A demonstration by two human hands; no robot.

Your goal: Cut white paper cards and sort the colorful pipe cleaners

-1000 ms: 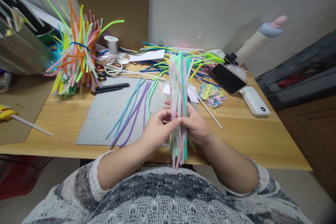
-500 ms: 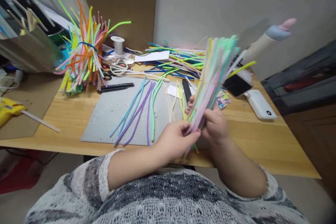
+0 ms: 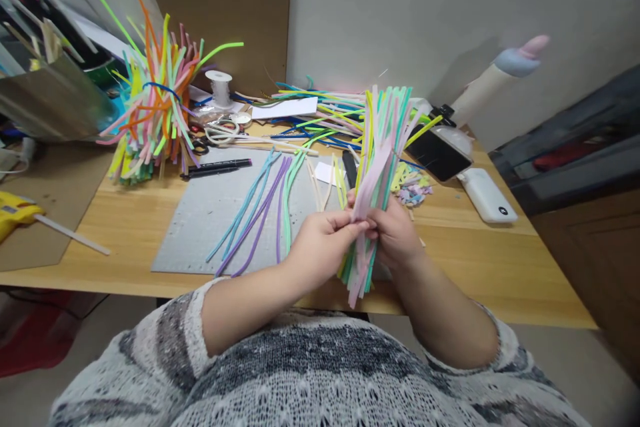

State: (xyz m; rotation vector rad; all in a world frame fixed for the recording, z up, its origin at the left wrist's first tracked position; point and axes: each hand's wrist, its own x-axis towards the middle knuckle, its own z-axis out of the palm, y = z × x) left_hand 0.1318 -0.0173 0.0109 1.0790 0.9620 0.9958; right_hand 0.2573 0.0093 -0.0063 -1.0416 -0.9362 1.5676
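Note:
Both hands grip one bundle of pastel pipe cleaners [image 3: 375, 167], mostly pink, mint and yellow, held nearly upright over the table's front edge. My left hand [image 3: 325, 240] pinches pink stems at the bundle's middle with thumb and fingers. From the other side, my right hand [image 3: 395, 227] is wrapped round the bundle; some of its fingers are hidden behind the stems. On the grey cutting mat [image 3: 190, 227] lie loose blue pipe cleaners [image 3: 245, 203], purple pipe cleaners [image 3: 257, 220] and mint pipe cleaners [image 3: 287, 207], left of the hands.
A thick banded bundle of pipe cleaners [image 3: 160, 100] stands at the left, near black markers [image 3: 217, 168] and a white spool [image 3: 219, 87]. More stems are heaped along the wall. At right are a phone [image 3: 440, 150], a white power bank [image 3: 487, 195] and small scraps [image 3: 413, 185]. A yellow glue gun [image 3: 17, 210] lies far left.
The bundle has come left and lower and now stands more upright, its bottom ends showing below my hands. Both hands have moved slightly up and left with it, still gripping.

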